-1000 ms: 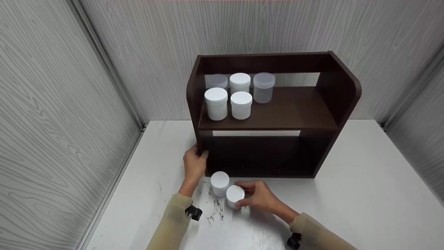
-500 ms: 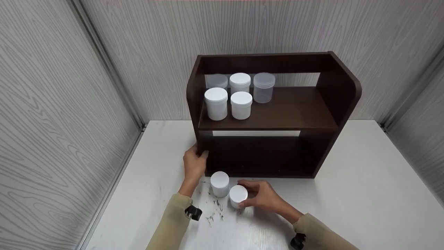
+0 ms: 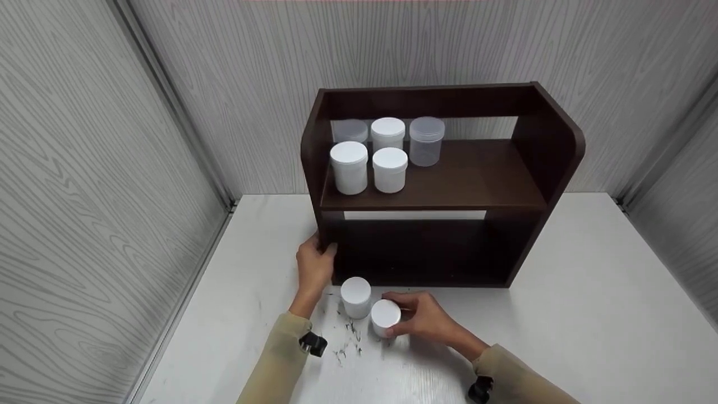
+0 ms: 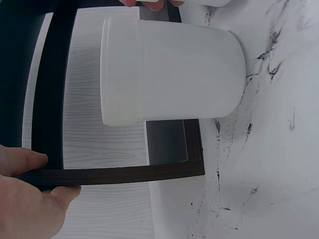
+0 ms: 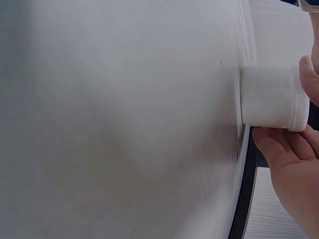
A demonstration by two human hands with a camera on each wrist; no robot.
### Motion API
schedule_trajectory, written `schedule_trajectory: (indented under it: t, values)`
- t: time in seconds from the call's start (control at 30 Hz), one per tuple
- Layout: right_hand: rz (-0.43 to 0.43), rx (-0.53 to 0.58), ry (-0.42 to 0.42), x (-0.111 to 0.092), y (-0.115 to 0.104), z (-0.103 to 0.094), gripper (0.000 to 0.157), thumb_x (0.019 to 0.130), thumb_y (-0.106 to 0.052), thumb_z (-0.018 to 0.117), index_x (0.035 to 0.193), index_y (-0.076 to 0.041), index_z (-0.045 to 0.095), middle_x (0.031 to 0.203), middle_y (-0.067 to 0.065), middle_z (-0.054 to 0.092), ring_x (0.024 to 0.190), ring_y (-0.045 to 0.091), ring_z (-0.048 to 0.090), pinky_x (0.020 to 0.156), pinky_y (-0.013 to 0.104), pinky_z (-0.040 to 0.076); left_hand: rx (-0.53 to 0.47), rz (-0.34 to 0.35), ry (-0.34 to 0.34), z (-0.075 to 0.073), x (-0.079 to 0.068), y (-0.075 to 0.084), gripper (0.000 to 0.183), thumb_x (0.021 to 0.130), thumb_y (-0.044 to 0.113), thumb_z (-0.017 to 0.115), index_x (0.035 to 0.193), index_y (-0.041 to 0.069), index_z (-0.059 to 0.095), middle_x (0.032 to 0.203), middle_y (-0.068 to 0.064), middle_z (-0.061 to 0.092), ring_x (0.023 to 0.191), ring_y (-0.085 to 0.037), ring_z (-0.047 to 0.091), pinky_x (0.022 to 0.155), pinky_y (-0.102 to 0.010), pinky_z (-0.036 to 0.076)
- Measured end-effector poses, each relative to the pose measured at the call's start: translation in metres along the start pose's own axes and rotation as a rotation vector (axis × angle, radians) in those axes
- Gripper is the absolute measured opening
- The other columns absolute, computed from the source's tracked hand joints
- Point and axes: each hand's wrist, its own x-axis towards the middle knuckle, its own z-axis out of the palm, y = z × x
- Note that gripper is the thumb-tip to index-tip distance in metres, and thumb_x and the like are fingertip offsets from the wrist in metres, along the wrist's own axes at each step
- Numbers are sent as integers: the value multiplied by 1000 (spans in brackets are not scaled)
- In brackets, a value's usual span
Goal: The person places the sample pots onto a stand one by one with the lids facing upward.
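Observation:
My left hand (image 3: 315,262) grips the left side panel of a dark brown two-tier shelf (image 3: 435,199), thumb on the inner side; the left wrist view shows its fingers (image 4: 30,199) around the panel's edge. In front of the shelf, my right hand (image 3: 429,318) holds a white lidded jar (image 3: 385,315) from the right, thumb and fingers on its sides. This jar stands upright at the table surface. Just to its left and slightly behind stands another white jar (image 3: 356,296), large in the left wrist view (image 4: 179,69) and untouched by either hand.
On the upper shelf board (image 3: 477,174) stand white jars (image 3: 349,168), (image 3: 390,171), (image 3: 388,133) and translucent jars (image 3: 427,143), (image 3: 351,132), grouped at the left. Dark scuffs (image 3: 350,336) mark the white table (image 3: 247,314). Grey wood-grain panels (image 3: 252,67) enclose the back and sides.
My right hand has shifted slightly right with its jar, widening the space to the other jar, then stays nearly still. The left hand has kept its grip on the shelf.

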Motion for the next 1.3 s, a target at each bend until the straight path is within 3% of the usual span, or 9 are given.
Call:
schedule_trajectory:
  t: [0.23,0.6,0.93,1.3]
  values:
    - [0,51,-19,-1,-1,1,74,77,1,93,141,13,58,140,28,62,126,39,64,100,36,54,-16,4,-18,0,0,-1,37,100,1,62,136,-10,62,121,-23,72,108,-33,71,91,-45,57]
    - [25,-59,12,-3,-4,0,71,75,-4,95,138,9,64,136,22,66,123,33,67,100,36,55,5,-11,1,1,0,0,38,99,1,65,136,-10,64,123,-24,72,112,-32,69,94,-45,56]
    - [45,50,-8,-11,-11,-7,73,77,0,93,142,10,60,140,26,63,124,38,65,97,35,56,13,7,19,0,1,-1,39,97,2,65,134,-9,66,120,-24,73,112,-34,69,95,-47,55]
    - [70,93,5,-18,-26,-20,76,77,-2,92,143,12,57,143,27,60,128,40,62,97,35,56,0,21,-15,0,-1,-1,37,99,2,63,134,-8,65,121,-21,73,111,-30,70,94,-44,56]
